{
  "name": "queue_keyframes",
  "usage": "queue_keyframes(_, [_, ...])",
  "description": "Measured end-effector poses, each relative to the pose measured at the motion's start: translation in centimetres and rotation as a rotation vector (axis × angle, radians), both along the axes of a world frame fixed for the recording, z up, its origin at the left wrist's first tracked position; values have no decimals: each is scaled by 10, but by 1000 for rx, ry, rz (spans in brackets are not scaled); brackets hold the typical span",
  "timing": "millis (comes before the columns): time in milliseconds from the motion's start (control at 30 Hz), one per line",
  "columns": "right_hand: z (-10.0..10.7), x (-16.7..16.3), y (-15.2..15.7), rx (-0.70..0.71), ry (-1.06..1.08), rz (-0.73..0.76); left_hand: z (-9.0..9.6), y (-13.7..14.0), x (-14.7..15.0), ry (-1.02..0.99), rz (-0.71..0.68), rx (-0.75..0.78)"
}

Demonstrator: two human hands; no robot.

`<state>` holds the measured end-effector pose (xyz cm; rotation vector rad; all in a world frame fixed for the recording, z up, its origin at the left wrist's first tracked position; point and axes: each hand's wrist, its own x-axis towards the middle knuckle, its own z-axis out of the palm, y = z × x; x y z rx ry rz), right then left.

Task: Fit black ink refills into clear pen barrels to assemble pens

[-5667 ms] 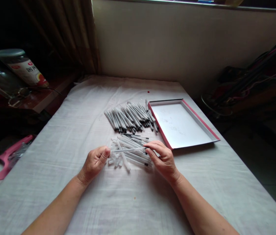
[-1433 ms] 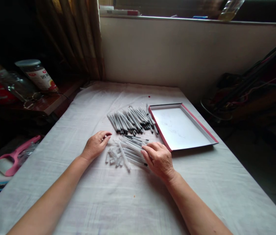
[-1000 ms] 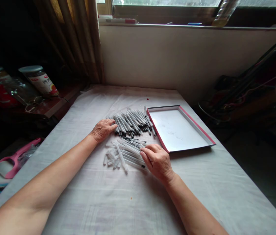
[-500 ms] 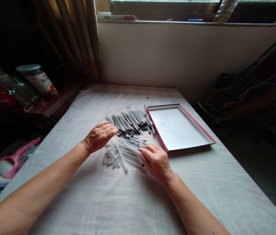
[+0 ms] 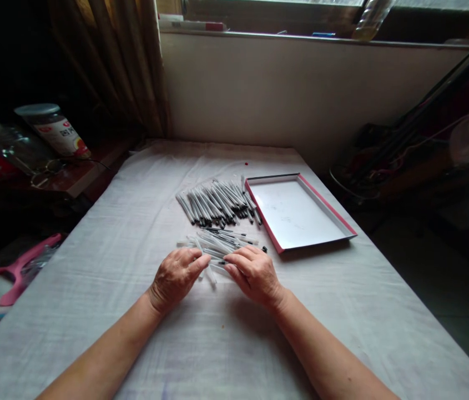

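My right hand is closed in a pinch at the right side of a loose heap of clear and black pen parts. A thin pen piece with a dark end shows at its fingertips. Close by on the left, my left hand curls over the heap, thumb and fingers together; what it grips is hidden. Translucent tubes stick out between the two hands. Behind them lies a thick row of pens with clear barrels and black ends, mostly side by side.
A shallow white tray with red edges lies right of the pens. A pale cloth covers the table. On the left are a lidded jar and a pink-handled object. A wall and windowsill stand behind.
My left hand has come down and right, from beside the row of pens to the loose parts. My right hand stays at the heap, now with a dark-ended piece at its fingertips.
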<state>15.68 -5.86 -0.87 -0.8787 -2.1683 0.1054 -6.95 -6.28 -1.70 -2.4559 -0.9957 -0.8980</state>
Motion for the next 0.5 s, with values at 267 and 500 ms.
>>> queue_keyframes(267, [-2, 0, 0, -25, -2, 10, -2, -3, 3, -29, -3, -13])
queue_keyframes(500, [-3, -2, -1, -55, 52, 15, -1, -3, 4, -78, -32, -32])
